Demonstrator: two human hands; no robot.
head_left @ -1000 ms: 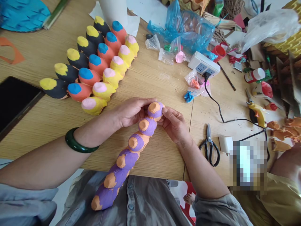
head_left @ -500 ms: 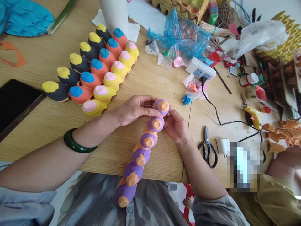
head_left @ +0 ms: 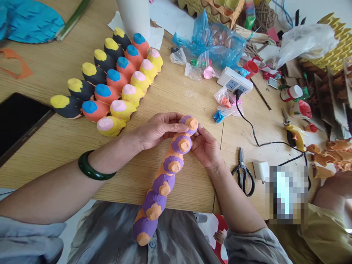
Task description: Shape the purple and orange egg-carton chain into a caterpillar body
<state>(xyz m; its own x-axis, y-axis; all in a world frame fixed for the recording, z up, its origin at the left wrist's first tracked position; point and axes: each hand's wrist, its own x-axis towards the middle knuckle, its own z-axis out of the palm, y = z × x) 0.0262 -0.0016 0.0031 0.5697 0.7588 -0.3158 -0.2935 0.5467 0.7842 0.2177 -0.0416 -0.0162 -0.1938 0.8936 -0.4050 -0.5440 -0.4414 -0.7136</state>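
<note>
A strip of several egg-carton cups (head_left: 159, 184), covered in purple and orange clay, slants from the tabletop down over the table's front edge. My left hand (head_left: 162, 130) pinches its far end, thumb lying on the last cup. On the other side of that end, my right hand (head_left: 206, 145) has its fingers closed against the cup's edge; some fingertips are hidden behind the strip. A green bangle (head_left: 96, 167) circles my left wrist. Beyond my left hand rest rows of similar cups: black with yellow tips (head_left: 93, 73), orange with blue tips (head_left: 112, 79), yellow with pink tips (head_left: 129, 93).
Black-handled scissors (head_left: 243, 172) and a white adapter (head_left: 260, 171) lie right of my right arm. Farther back are a power strip (head_left: 235, 80) with a black cord and a blue plastic bag (head_left: 217, 40). A phone (head_left: 22, 117) lies left. Another person's arm (head_left: 334, 189) is at right.
The strip's near end has swung slightly left, and its far end has turned a little. My left hand and forearm have shifted slightly right. My right hand stays about where it was.
</note>
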